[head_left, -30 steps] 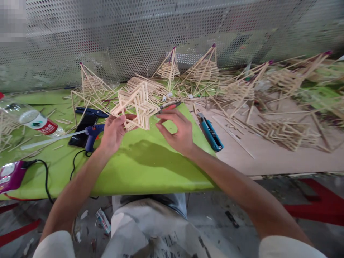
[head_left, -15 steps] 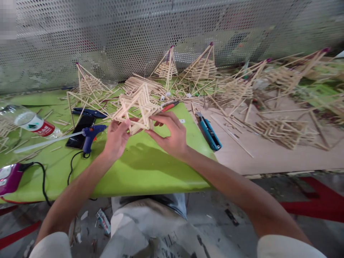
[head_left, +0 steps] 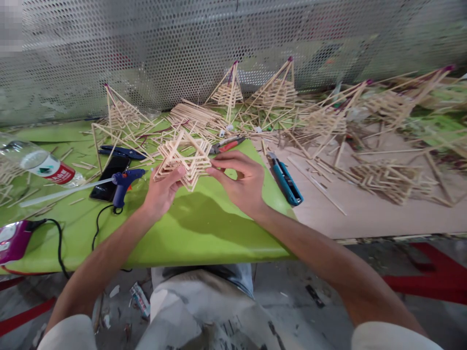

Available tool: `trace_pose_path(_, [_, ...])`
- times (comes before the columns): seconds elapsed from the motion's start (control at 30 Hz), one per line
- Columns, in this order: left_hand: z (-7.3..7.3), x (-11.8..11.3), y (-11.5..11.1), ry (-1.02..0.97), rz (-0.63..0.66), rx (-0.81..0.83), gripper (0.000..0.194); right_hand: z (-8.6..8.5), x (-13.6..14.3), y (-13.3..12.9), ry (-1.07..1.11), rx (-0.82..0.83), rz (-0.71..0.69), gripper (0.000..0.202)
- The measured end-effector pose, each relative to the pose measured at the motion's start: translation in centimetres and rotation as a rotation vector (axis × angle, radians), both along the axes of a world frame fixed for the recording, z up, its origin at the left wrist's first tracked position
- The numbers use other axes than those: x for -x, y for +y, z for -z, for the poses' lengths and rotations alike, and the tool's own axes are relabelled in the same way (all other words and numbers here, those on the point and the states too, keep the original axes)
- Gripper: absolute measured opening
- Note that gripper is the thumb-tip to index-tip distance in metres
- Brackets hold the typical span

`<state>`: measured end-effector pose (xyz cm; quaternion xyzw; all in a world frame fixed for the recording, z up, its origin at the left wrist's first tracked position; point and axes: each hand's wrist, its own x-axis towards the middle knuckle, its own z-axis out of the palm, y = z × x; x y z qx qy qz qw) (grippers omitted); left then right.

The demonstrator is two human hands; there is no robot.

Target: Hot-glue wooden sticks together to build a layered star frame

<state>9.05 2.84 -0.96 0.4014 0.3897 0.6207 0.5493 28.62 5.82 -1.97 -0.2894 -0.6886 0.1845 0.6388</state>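
Note:
A layered star-shaped frame of thin wooden sticks (head_left: 184, 158) is held above the green tabletop (head_left: 204, 228). My left hand (head_left: 166, 189) grips its left side, thumb on top and the other fingers mostly hidden beneath. At its right tip, my right hand (head_left: 239, 180) is closed, with thumb and forefinger pinching the edge. Left of the star lies a blue hot glue gun (head_left: 124, 184) with a long glue stick in its back, partly over a black phone (head_left: 109, 177). Behind my right hand are red-handled pliers (head_left: 229, 145).
A teal utility knife (head_left: 286, 180) lies on the right. Loose sticks (head_left: 195, 115) and several stick pyramids with purple tips (head_left: 275, 90) stand along the perforated metal screen (head_left: 164, 53). A plastic bottle (head_left: 47, 167) and a purple box with a cable (head_left: 14, 240) are left.
The star frame has been tilted and lowered slightly, so its layered near side shows more. My right hand has shifted a little to the right along its edge.

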Motion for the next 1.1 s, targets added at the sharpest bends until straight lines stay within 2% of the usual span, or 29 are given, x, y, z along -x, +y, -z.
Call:
trace_pose_path(0.13, [0.2,-0.2,0.1,0.004,-0.050,-0.011,0.050,-0.3,0.1,-0.1,0.047,0.094,0.008,0.016])
trace_pose_path(0.23, [0.2,-0.2,0.1,-0.001,-0.072,-0.013,0.051,-0.4,0.1,-0.2,0.062,0.106,0.022,0.020])
trace_pose_path(0.5, [0.3,0.0,0.1,0.002,-0.097,-0.034,0.050,-0.6,-0.5,-0.5,-0.030,-0.039,0.040,0.004])
trace_pose_path(0.8, [0.4,-0.3,-0.2,0.059,-0.143,-0.056,0.048,-0.3,-0.9,-0.5,-0.152,-0.229,0.096,0.011])
trace_pose_path(1.1, [1.9,-0.1,0.2,0.169,-0.155,-0.120,0.048,-0.3,-1.0,-0.1,-0.229,-0.345,0.151,0.007])
